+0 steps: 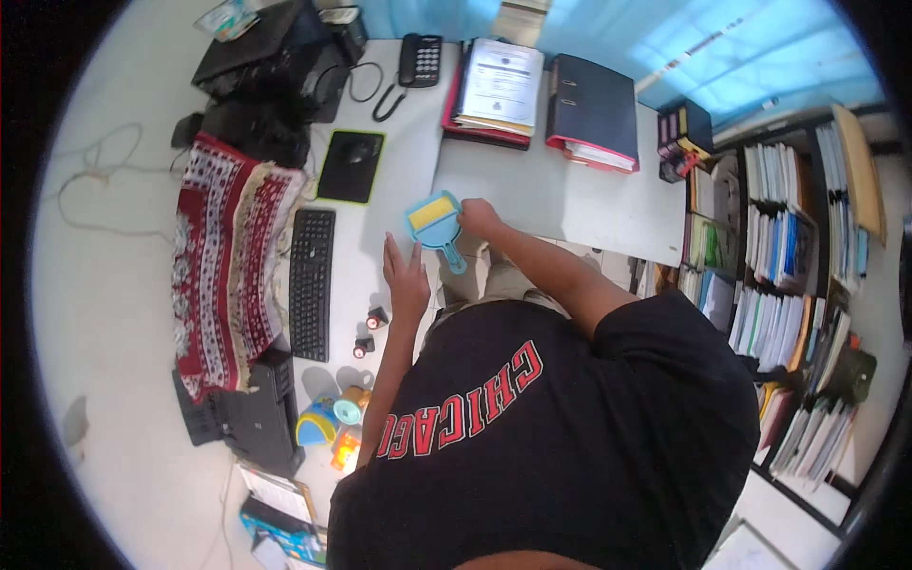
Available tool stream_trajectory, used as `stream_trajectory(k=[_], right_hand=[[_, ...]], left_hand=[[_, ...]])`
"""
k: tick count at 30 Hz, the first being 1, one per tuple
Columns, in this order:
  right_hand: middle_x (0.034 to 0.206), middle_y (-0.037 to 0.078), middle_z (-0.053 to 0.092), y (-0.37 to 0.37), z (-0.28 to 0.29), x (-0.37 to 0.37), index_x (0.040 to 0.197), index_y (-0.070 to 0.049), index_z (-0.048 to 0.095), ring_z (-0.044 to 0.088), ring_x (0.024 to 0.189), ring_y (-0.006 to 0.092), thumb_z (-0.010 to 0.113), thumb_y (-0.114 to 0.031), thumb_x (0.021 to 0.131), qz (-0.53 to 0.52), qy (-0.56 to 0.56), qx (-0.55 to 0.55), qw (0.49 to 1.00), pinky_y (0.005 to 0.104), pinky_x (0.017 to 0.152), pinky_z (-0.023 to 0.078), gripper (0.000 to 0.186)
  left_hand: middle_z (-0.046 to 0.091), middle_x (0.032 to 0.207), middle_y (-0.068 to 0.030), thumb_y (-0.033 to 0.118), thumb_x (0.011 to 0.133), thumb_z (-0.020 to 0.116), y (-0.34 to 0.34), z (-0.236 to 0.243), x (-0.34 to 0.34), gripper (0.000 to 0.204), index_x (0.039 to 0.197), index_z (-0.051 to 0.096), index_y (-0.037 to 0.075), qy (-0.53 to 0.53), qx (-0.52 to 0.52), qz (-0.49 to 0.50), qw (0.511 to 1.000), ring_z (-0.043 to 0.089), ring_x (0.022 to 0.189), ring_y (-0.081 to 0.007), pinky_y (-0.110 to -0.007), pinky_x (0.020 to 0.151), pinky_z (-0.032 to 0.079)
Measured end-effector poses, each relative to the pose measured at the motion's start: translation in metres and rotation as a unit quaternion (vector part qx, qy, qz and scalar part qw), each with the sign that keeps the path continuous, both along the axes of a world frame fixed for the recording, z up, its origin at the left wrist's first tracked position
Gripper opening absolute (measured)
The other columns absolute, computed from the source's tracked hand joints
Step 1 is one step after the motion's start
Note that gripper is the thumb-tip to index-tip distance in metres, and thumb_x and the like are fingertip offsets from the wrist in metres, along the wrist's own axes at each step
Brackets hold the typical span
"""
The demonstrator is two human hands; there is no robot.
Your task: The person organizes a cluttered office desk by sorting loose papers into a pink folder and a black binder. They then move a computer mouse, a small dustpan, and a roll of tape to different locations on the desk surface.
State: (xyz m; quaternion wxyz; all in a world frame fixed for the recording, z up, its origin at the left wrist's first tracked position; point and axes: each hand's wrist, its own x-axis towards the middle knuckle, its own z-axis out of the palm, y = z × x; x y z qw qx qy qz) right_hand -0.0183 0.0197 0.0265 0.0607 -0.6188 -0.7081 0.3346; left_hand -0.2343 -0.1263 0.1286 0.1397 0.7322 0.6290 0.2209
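Observation:
A small light-blue dustpan (439, 231) is at the front edge of the white desk, its handle pointing toward my body. Across its pan lies a yellow block (432, 213), possibly the bristles of a matching brush; I cannot tell for sure. My right hand (478, 218) is closed at the dustpan's right edge, and its fingertips are partly hidden. Just left of the handle, my left hand (407, 277) has its fingers stretched and apart, holding nothing. Two small dark stamps with red-and-white ends, one a stamp (376, 318), stand by my left forearm.
Left of my hands are a black keyboard (312, 285), a mouse pad (350, 168) with a mouse, and a red patterned cloth (228, 266). Behind stand a telephone (420, 61), a paper stack (499, 85) and a binder (594, 104). A filled shelf (774, 247) is at right.

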Motion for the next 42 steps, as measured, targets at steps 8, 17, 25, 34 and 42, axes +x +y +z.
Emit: stream_trajectory(k=[8, 17, 25, 34, 42], right_hand=[[0.094, 0.025, 0.072, -0.008, -0.027, 0.181, 0.091, -0.001, 0.071, 0.070, 0.092, 0.0442, 0.065, -0.026, 0.084, -0.211, 0.001, 0.024, 0.977, 0.0527, 0.085, 0.056, 0.027], [0.097, 0.027, 0.072, -0.044, -0.031, 0.372, 0.094, -0.001, 0.071, 0.069, 0.096, 0.0461, 0.062, -0.024, 0.083, -0.343, 0.001, 0.020, 0.939, 0.0547, 0.086, 0.055, 0.027], [0.071, 0.016, 0.072, -0.072, -0.015, 0.499, 0.080, -0.003, 0.065, 0.073, 0.061, 0.0245, 0.061, -0.019, 0.087, -0.405, 0.002, 0.009, 0.914, 0.0406, 0.064, 0.060, 0.018], [0.072, 0.014, 0.074, 0.001, 0.101, 0.654, 0.088, 0.001, 0.073, 0.074, 0.061, 0.0209, 0.060, -0.019, 0.089, -0.458, 0.068, 0.031, 0.886, 0.0368, 0.061, 0.060, 0.024], [0.073, 0.013, 0.075, 0.113, 0.115, 0.779, 0.082, -0.002, 0.075, 0.074, 0.063, 0.0226, 0.060, -0.022, 0.088, -0.365, -0.123, 0.112, 0.916, 0.0391, 0.065, 0.061, 0.026]], left_hand=[[0.016, 0.165, -0.0355, 0.013, 0.097, 0.062, 0.064, -0.011, 0.091, 0.048, 0.144, 0.057, 0.005, 0.012, 0.022, -0.090, 0.996, 0.027, 0.149, -0.0541, -0.057, 0.121, 0.027], [0.020, 0.165, -0.0346, 0.012, 0.094, 0.068, 0.103, -0.037, 0.227, 0.045, 0.138, 0.062, 0.004, 0.011, 0.023, -0.157, 0.987, 0.028, 0.149, -0.0521, -0.057, 0.119, 0.031], [0.023, 0.165, -0.0320, 0.015, 0.090, 0.073, 0.140, -0.042, 0.304, 0.049, 0.138, 0.065, 0.009, -0.009, 0.005, -0.240, 0.971, 0.030, 0.149, -0.0505, -0.056, 0.119, 0.032], [0.021, 0.166, -0.0317, 0.021, 0.088, 0.075, 0.164, -0.046, 0.377, 0.056, 0.142, 0.061, 0.012, 0.010, -0.022, -0.320, 0.947, 0.029, 0.149, -0.0496, -0.058, 0.115, 0.034], [0.018, 0.167, -0.0306, 0.021, 0.087, 0.075, 0.143, -0.053, 0.457, 0.057, 0.141, 0.061, 0.011, 0.029, -0.047, -0.311, 0.949, 0.027, 0.151, -0.0491, -0.059, 0.114, 0.034]])
